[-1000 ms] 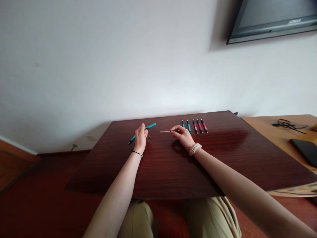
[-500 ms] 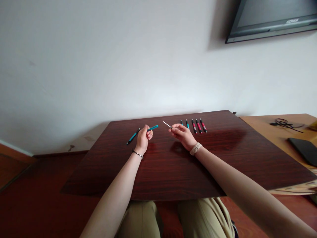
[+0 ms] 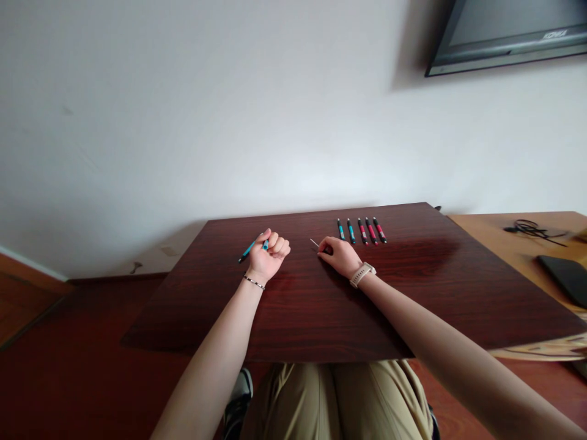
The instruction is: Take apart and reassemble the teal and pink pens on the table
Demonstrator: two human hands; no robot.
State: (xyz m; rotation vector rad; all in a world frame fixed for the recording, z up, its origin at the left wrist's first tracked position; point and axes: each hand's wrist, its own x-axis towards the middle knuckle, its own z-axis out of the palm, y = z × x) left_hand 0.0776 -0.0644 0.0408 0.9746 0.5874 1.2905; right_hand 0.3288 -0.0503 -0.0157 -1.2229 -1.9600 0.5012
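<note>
My left hand point(image 3: 268, 255) is closed around a blue pen barrel point(image 3: 265, 244), with its palm side turned toward me and one end of the barrel showing between the fingers. Just behind this hand lies a blue and black pen point(image 3: 246, 252), partly hidden by it. My right hand point(image 3: 338, 254) is low over the dark table and pinches a thin white pen refill point(image 3: 314, 243), which points up and to the left. The refill's other end is covered by my fingers. Whether the refill touches the tabletop, I cannot tell.
Two blue pens point(image 3: 351, 231) and three red pens point(image 3: 370, 231) lie in a row on the dark wooden table point(image 3: 293, 318), behind my right hand. On a lighter desk point(image 3: 518, 250) at right are a black cable point(image 3: 532, 229) and a flat black object point(image 3: 566, 275). A screen point(image 3: 513, 36) hangs above.
My left hand has rotated, so the barrel no longer points right but shows its end. My right hand has lowered toward the table with the refill and moved slightly right.
</note>
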